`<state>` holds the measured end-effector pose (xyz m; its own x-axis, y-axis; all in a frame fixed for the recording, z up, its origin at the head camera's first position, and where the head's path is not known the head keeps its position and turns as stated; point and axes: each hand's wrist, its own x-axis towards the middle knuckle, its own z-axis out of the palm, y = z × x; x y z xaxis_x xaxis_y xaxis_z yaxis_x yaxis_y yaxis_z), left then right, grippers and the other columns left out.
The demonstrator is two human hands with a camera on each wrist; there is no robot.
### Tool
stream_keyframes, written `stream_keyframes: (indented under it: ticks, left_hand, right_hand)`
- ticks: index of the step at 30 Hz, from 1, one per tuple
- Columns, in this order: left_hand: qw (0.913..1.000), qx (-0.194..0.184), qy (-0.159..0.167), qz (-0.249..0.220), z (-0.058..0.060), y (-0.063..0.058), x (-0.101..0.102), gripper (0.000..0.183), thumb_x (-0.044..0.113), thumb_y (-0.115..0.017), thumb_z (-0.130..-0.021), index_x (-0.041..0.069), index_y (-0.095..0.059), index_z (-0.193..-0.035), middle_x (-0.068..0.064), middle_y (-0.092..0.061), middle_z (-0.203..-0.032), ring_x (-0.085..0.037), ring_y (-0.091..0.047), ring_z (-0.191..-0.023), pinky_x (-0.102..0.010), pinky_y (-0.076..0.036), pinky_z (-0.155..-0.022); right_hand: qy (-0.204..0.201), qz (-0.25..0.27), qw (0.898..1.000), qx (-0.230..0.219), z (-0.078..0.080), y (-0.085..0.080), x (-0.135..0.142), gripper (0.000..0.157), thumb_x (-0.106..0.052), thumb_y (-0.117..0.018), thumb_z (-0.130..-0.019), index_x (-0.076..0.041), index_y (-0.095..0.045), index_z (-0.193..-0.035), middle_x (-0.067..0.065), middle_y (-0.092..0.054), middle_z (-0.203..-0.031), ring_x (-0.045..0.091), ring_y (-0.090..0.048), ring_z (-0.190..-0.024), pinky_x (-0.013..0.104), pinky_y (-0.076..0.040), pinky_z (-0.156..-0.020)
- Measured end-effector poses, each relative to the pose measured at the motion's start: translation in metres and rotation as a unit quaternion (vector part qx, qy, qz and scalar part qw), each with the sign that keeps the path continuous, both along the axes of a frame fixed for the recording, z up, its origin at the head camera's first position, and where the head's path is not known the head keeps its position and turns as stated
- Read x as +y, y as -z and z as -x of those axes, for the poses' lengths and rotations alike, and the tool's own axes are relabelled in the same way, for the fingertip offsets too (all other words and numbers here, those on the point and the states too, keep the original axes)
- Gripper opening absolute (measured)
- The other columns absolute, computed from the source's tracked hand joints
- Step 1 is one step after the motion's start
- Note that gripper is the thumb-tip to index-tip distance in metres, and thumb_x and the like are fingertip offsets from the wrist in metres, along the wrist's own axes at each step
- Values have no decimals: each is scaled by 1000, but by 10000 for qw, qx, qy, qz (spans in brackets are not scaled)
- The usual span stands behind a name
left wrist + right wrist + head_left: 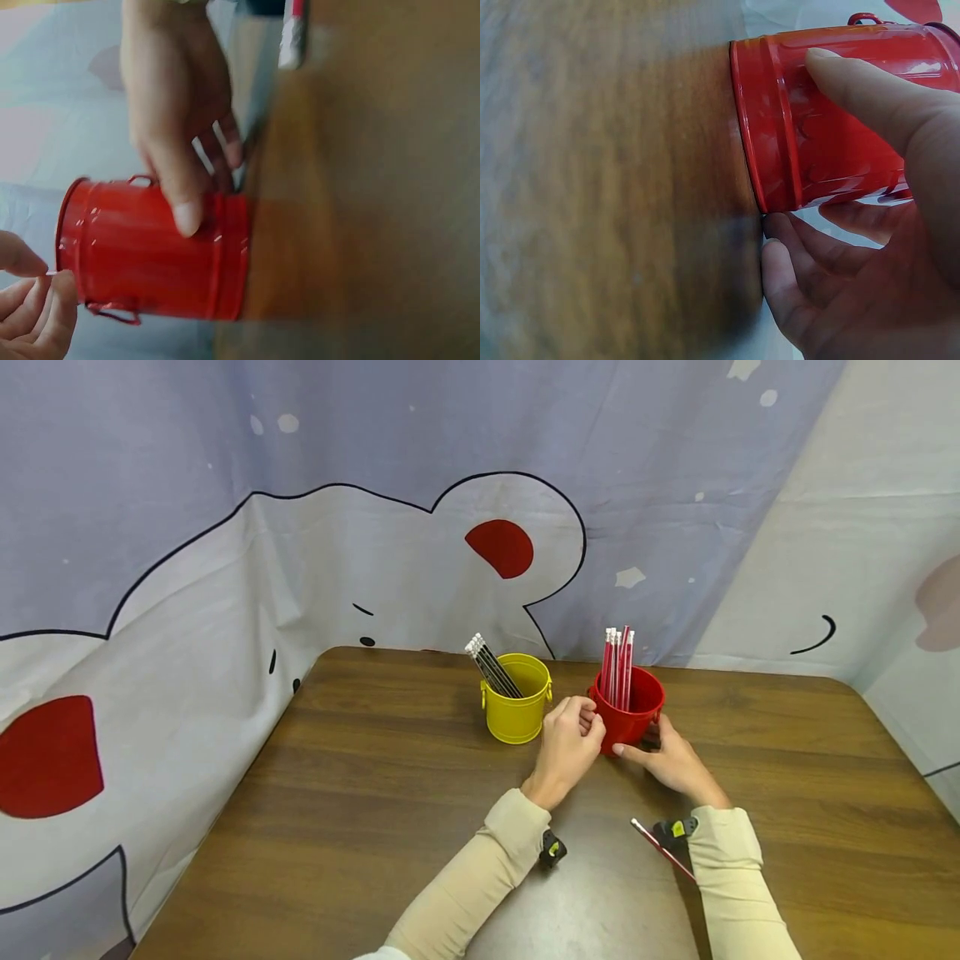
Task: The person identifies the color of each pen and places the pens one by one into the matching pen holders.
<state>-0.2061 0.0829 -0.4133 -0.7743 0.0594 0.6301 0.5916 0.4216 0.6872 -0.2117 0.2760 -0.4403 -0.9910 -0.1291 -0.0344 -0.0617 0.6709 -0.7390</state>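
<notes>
A red bucket [626, 727] stands on the table with several red-and-white pencils [617, 664] upright against its left side. My right hand [675, 760] holds the bucket low from the right, thumb on its front wall and the other fingers around its side, as the right wrist view shows. At the bucket's left rim is my left hand [570, 739], its fingers curled in and thumb tip meeting a fingertip. In the left wrist view, those fingertips [64, 281] overlap the rim, with no pencil between them.
Left of the red bucket stands a yellow bucket [513, 717] with several black pencils [495, 668] leaning left in it. One red pencil [660, 847] lies on the wooden table [360, 793] beside my right wrist. A printed cloth [375, 427] hangs behind the table.
</notes>
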Motion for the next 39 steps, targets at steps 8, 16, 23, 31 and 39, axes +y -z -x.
stream_keyframes:
  ticks: [8, 16, 23, 31, 39]
  left_hand:
    - [9716, -1011, 727, 2014, -26, 13, 12, 6, 9, -64, -77, 10, -61, -82, 4, -59, -73, 0, -51, -62, -5, -39, -56]
    - [8955, -1214, 1620, 3963, -41, 18, 19, 21, 29, -67, -80, 18, -63, -98, 8, -52, -89, -5, -49, -81, -14, -41, -65]
    - [8658, -1438, 2102, 4307, -45, 23, 21, 20, 26, -69, -79, 24, -64, -99, 9, -50, -88, -6, -46, -83, -15, -36, -65]
    - [8628, -1422, 2299, 4273, -41, 24, 18, 23, 24, -71, -79, 23, -65, -101, 9, -52, -91, -5, -46, -85, -12, -35, -67]
    - [8518, -1479, 2498, 4361, -40, 26, 18, 13, 23, -72, -78, 23, -65, -90, 12, -51, -80, -1, -44, -80, -10, -32, -63]
  right_hand:
    - [-58, 53, 9999, 72, -1, -1, 2, 85, -41, -66, -82, 2, -20, -139, 29, -37, -135, 44, -42, -119, 56, -36, -96]
    - [7, -22, 9999, -117, 0, -3, -1, 86, -48, -65, -80, 2, -23, -136, 27, -37, -136, 43, -42, -120, 56, -33, -99]
    - [14, -68, 9998, -171, 0, -2, 1, 90, -51, -65, -79, 2, -21, -138, 27, -36, -138, 43, -41, -121, 57, -32, -99]
    - [-5, -113, 9998, -158, 0, -3, 1, 90, -52, -64, -79, 2, -22, -137, 28, -35, -137, 43, -41, -121, 58, -33, -98]
    - [-35, -76, 9998, -189, 0, -3, 0, 90, -50, -65, -80, 2, -20, -138, 28, -35, -137, 43, -41, -121, 57, -33, -98]
